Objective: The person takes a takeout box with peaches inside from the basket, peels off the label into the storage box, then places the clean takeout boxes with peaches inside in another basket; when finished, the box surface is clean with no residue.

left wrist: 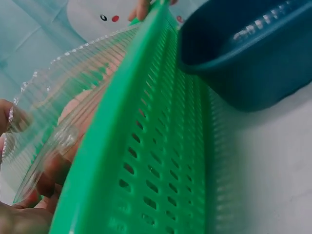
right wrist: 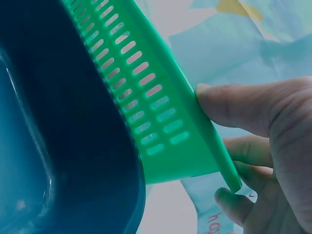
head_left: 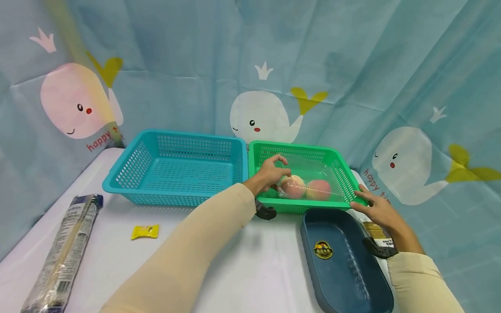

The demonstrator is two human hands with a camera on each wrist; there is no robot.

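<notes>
In the head view my left hand (head_left: 270, 174) reaches over the near left rim of the green basket (head_left: 274, 204). Its thumb and fingers grip the left end of a clear plastic package (head_left: 305, 163) with a ribbed edge. Two round pink-and-yellow fruits, like peaches (head_left: 318, 190), show inside the package. The left wrist view has fingers on both sides of the package (left wrist: 73, 73), partly behind the basket wall. My right hand (head_left: 377, 208) holds the basket's near right corner, thumb on the rim (right wrist: 214, 141) and fingers curled beneath it in the right wrist view.
A dark blue tub (head_left: 340, 261) stands close in front of the green basket. A blue basket (head_left: 184, 174) is beside it on the left. On the white table lie a small yellow packet (head_left: 145, 231) and a long silvery package (head_left: 64, 252). A printed packet (head_left: 377, 232) lies behind the right wrist.
</notes>
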